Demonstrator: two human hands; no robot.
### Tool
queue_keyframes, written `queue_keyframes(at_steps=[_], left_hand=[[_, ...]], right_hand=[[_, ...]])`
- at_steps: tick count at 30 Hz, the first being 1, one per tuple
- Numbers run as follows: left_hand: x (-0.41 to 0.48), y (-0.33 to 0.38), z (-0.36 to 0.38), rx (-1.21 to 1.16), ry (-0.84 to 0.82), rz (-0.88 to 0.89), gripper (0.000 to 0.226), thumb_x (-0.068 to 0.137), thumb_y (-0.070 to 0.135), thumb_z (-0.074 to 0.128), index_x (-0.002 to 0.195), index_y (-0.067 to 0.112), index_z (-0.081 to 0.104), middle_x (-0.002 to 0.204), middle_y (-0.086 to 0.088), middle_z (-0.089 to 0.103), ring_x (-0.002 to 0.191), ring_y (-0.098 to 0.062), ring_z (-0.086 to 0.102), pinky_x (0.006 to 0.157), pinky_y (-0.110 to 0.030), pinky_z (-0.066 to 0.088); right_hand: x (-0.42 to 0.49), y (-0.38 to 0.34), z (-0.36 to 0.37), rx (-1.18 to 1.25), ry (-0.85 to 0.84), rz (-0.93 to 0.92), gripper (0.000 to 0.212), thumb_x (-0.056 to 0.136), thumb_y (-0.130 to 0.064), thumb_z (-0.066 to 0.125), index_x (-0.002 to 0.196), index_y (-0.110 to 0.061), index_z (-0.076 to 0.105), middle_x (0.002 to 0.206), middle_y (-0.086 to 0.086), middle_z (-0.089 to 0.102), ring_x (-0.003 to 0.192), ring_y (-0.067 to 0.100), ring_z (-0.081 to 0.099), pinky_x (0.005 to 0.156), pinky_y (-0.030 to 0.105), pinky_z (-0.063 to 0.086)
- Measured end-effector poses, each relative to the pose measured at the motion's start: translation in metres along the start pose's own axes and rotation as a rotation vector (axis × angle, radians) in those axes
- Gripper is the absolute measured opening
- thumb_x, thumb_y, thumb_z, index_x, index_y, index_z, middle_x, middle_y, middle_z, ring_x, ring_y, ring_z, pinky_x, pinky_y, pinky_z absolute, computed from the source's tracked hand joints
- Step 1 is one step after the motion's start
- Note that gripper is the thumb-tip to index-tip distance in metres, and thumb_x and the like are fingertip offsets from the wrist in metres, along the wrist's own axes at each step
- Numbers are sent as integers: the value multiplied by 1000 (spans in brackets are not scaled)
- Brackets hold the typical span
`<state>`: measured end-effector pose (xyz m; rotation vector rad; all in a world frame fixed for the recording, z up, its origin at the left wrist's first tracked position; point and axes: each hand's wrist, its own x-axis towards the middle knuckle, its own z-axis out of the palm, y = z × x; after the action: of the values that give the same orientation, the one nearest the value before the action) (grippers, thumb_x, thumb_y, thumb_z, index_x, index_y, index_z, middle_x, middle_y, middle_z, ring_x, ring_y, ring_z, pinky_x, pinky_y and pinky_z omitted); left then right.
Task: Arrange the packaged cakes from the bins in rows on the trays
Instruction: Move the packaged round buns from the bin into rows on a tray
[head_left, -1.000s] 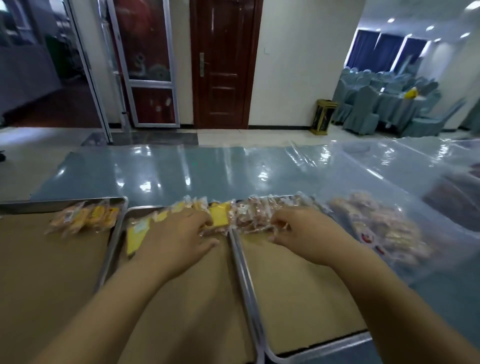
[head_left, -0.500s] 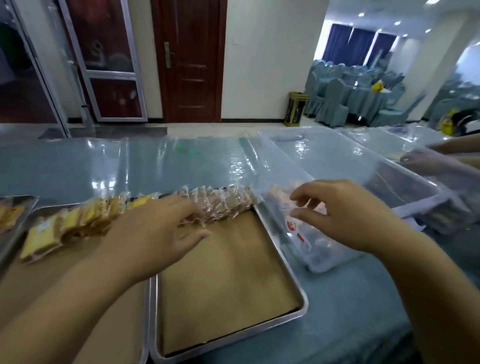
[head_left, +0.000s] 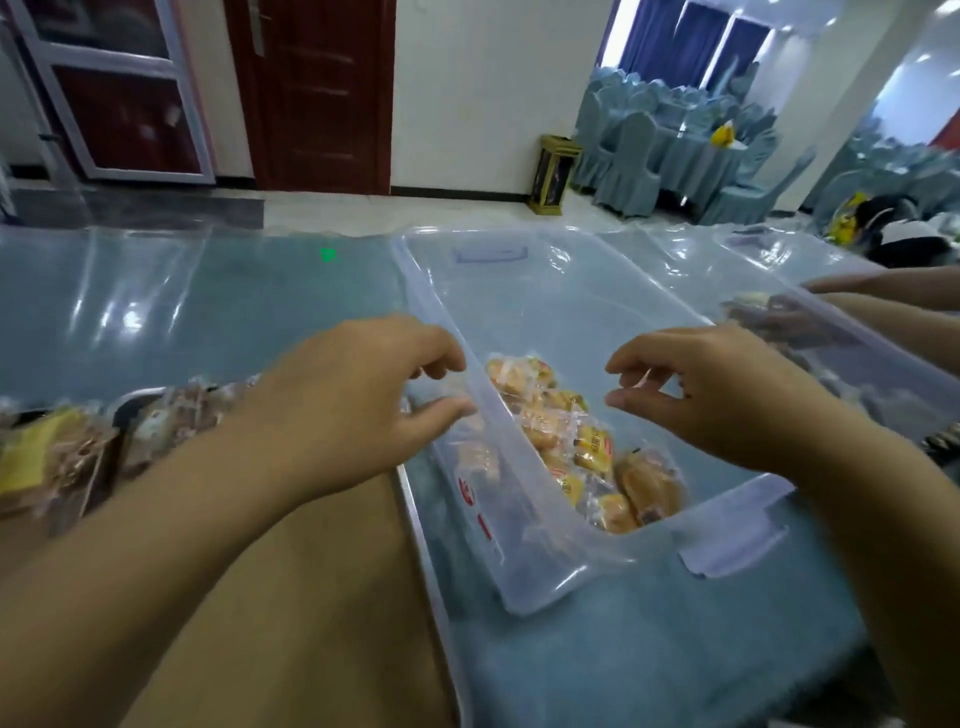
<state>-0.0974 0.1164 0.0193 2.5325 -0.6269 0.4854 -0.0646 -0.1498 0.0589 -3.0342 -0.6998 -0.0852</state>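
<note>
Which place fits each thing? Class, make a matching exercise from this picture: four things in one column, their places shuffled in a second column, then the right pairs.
Things
1. golden packaged cakes
2. clear bin
3. row of wrapped cakes
4. gold waste bin

Places
A. along the far edge of the tray
B. on the floor by the white wall
C. inside the clear bin, at its near end
D. on the table, right of the tray

Pairs: 1-C, 2-D, 3-A, 4-B
</note>
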Motion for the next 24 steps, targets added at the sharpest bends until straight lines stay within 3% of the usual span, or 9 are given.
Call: queue_keyframes(at_steps=[2, 5, 12, 15, 19, 24], left_hand=[[23, 10, 16, -7, -50, 33, 32, 81, 52, 60, 100, 26, 63, 90, 12, 62, 81, -11, 58, 71, -39, 51], [53, 24, 41, 70, -153, 56, 39, 78, 56, 48, 103, 28, 61, 96, 10, 62, 87, -12, 58, 73, -38, 51], [96, 39, 99, 367, -470, 9, 35, 85, 58, 48, 113, 37, 49, 112, 12, 55, 97, -12, 53, 71, -31, 45], [106, 45, 116, 431, -609, -48, 34, 85, 56, 51, 113, 37, 48, 114, 11, 54, 95, -13, 53, 70, -31, 44], [123, 50, 139, 585, -794, -20, 35, 86, 47, 52, 117, 30, 49, 114, 4, 56, 96, -18, 56, 70, -32, 45], [137, 53, 176, 598, -1006, 11, 46, 86, 34, 58, 128, 27, 42, 111, 1, 58, 82, -18, 49, 55, -28, 40]], right_hand=[[8, 23, 10, -4, -43, 2, 31, 83, -50, 55, 109, -34, 60, 98, -15, 63, 84, 6, 59, 76, 31, 53], [21, 56, 26, -23, -145, -18, 29, 85, -50, 57, 109, -34, 58, 100, -15, 62, 86, 7, 58, 78, 33, 52], [66, 116, 61, -144, -452, -197, 44, 84, -46, 63, 123, -30, 51, 113, -6, 59, 96, 13, 54, 83, 32, 48], [81, 127, 82, -257, -545, -329, 47, 83, -41, 65, 125, -26, 51, 115, -2, 59, 100, 19, 55, 76, 29, 45], [92, 129, 109, -397, -683, -466, 44, 83, -37, 66, 121, -18, 56, 110, 3, 61, 91, 21, 56, 54, 23, 35], [97, 138, 126, -518, -789, -499, 35, 88, -37, 60, 113, -12, 58, 84, -2, 54, 69, 15, 52, 52, 25, 36]])
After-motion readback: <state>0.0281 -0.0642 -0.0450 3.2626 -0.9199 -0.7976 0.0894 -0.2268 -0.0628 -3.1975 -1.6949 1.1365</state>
